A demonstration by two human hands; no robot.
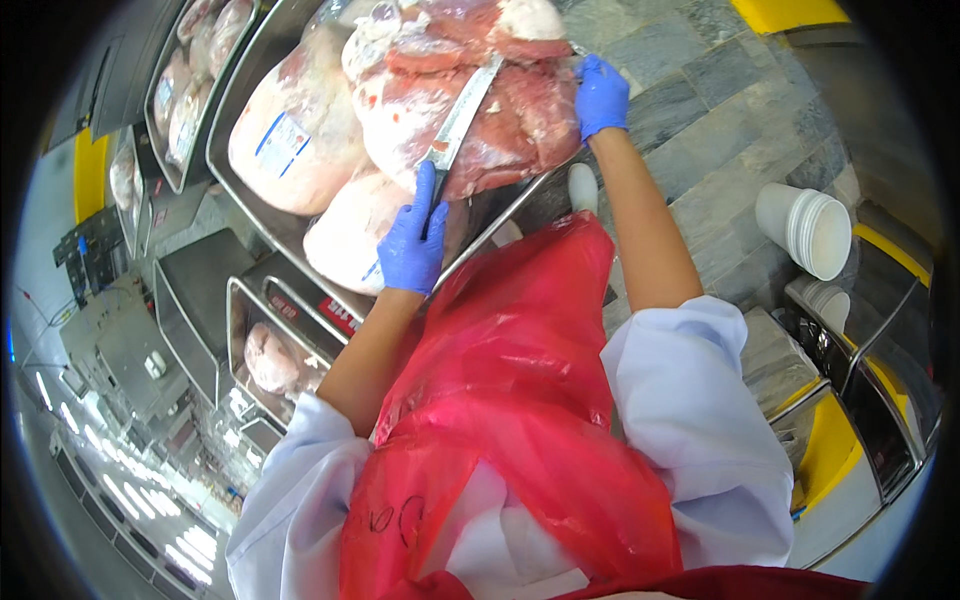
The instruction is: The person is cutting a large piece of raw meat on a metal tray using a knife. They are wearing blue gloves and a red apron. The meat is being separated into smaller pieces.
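Both my hands wear blue gloves. My left hand [410,240] holds a knife by its dark handle; the long blade [462,108] lies across a large piece of raw red meat with white fat [530,130]. My right hand [600,95] is closed at that piece's right edge, by the tray's rim; what its fingertips hold is hidden. The meat sits in a steel tray [222,185] beside pale wrapped cuts [285,160] with labels, one of them under my left hand.
Other trays with meat [190,80] stand at the left, above and below steel fixtures [200,310]. Stacked white buckets [805,230] are at right, near steel-and-yellow equipment [830,450]. A white boot [583,185] shows on the tiled floor below the tray, beyond my red apron.
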